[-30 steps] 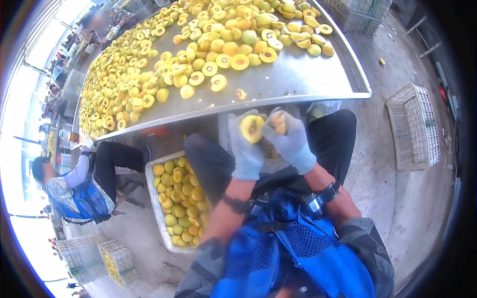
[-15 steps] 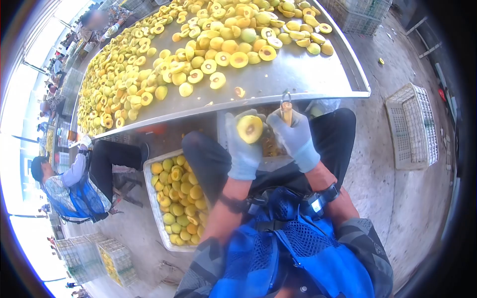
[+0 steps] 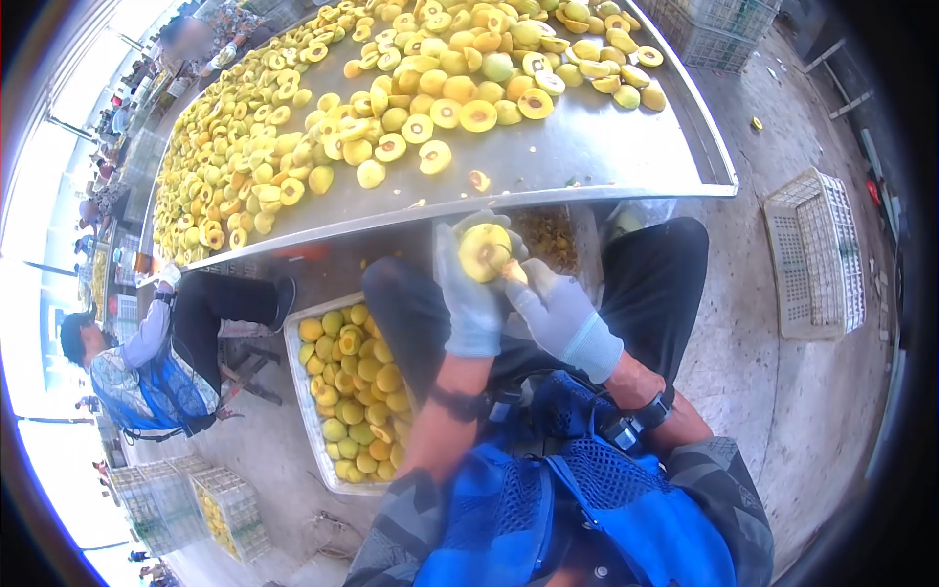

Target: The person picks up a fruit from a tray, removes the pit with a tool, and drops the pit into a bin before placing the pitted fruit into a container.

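My left hand (image 3: 469, 293), in a pale grey glove, holds a cut yellow fruit half (image 3: 484, 251) with its flat face up, just below the table's front edge. My right hand (image 3: 556, 311), gloved too, is closed around a small tool (image 3: 513, 272) with an orange-brown part, whose tip meets the fruit's lower right side. Its blade cannot be made out. Beneath the hands, a container (image 3: 553, 235) holds brown scraps. Many fruit halves (image 3: 460, 88) cover the metal table (image 3: 587, 147).
A crate of yellow fruit (image 3: 357, 382) stands on the floor left of my legs. A white basket (image 3: 817, 254) is at the right. Another person (image 3: 147, 362) sits at the left. Stacked crates (image 3: 709, 34) stand behind the table, with more crates (image 3: 186, 499) at lower left.
My right hand has moved left and turned, bringing the tool from upright beside the fruit to its cut face. My left hand still holds the fruit, slightly shifted left.
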Demonstrator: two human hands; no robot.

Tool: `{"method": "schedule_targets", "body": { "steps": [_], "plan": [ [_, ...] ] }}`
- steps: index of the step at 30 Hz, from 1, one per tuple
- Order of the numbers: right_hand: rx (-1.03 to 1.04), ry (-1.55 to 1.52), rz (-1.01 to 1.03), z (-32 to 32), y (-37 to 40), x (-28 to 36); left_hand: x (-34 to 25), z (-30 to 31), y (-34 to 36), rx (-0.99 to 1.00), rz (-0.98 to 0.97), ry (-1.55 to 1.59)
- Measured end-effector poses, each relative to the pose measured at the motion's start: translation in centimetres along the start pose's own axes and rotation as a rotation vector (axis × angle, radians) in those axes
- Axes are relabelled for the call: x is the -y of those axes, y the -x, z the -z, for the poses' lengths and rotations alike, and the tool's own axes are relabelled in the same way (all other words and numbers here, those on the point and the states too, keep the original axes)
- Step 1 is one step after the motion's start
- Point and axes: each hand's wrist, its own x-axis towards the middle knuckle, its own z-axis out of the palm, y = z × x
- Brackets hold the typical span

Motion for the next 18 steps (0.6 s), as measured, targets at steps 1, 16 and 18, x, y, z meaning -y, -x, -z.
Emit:
{"method": "schedule_targets", "body": {
  "steps": [1, 16, 18],
  "plan": [
    [-0.011, 0.026, 0.02, -0.2, 0.0, -0.3, 0.0, 0.0, 0.1, -0.006, -0.007, -0.012],
    [-0.064, 0.0, 0.089, -1.7, -0.1, -0.6, -1.0, -1.8, 1.0, -0.041, -0.077, -0.16],
    [-0.056, -0.023, 0.07, -1.9, -0.2, -0.9, -0.9, -1.9, 1.1, -0.102, -0.059, -0.161]
  ]
}}
